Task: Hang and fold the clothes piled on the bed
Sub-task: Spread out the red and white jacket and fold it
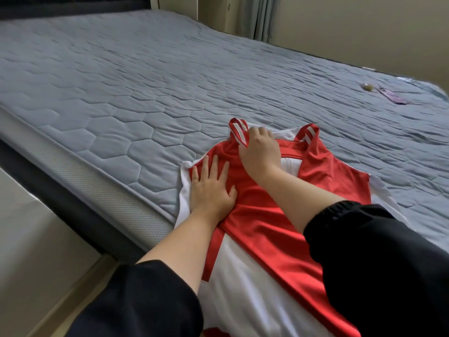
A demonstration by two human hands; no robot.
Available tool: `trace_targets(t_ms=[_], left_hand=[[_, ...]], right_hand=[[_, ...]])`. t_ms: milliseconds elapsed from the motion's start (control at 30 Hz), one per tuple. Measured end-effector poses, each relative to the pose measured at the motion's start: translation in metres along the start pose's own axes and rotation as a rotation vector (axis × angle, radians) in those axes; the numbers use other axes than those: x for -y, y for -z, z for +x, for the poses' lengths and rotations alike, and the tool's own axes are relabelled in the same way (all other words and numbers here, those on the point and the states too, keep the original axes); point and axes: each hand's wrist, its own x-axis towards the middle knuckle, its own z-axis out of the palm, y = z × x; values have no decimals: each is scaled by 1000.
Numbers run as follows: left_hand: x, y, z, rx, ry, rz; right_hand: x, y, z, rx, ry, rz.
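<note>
Grey bed [145, 93] filling the frame, red and white shirt [262, 222] at lower middle, left hand [211, 188] flat on it, right hand [258, 152] pinching its strap [238, 132].

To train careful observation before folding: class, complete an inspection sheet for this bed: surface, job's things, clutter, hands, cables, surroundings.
Surface: bed, quilted grey-blue cover.
Job's things: red-and-white top spread on the near side.
Clutter: purple item and small round object, far right.
Hands: left hand pressed flat on the top; right hand grips its strap.
Cables: nothing seen.
Surroundings: curtain, pale wall beyond the bed.
</note>
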Motion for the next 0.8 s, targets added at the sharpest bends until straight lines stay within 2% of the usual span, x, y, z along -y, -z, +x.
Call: trace_targets(t_ms=[200,267,333,400,433,500,533,567,600,633,667,733,767,800], left_hand=[[2,-6,-1,-76,-8,-58],[1,-6,0,-86,0,-69],[1,-6,1,-88,12,-73],[2,-7,1,-66,19,-58],[2,-7,1,-50,16,-48],[1,-7,2,-23,8,-38],[1,-7,3,-17,6,-35],[1,-7,3,-16,7,-33],[1,-6,2,-16,9,-33],[1,-6,2,-18,10,-31],[1,-6,2,-23,10,-29],[1,-6,1,-34,12,-33],[1,-6,1,-36,12,-41],[1,-7,2,-32,11,-48]], right_hand=[[15,-21,37,42,21,-97],[12,-19,47,48,-102,32],[4,-10,53,85,-314,271],[-18,-7,55,228,-487,341],[-26,-5,51,315,-569,317],[-42,-10,37,427,-557,184],[-45,-13,35,376,-651,344],[-43,-13,33,247,-767,573],[-41,-14,35,129,-760,606],[-37,-14,36,-29,-662,536],[-32,-16,34,-155,-459,401],[-26,-19,25,-290,55,135],[-28,-22,22,-201,241,-13],[-31,-23,19,-35,337,-168]])
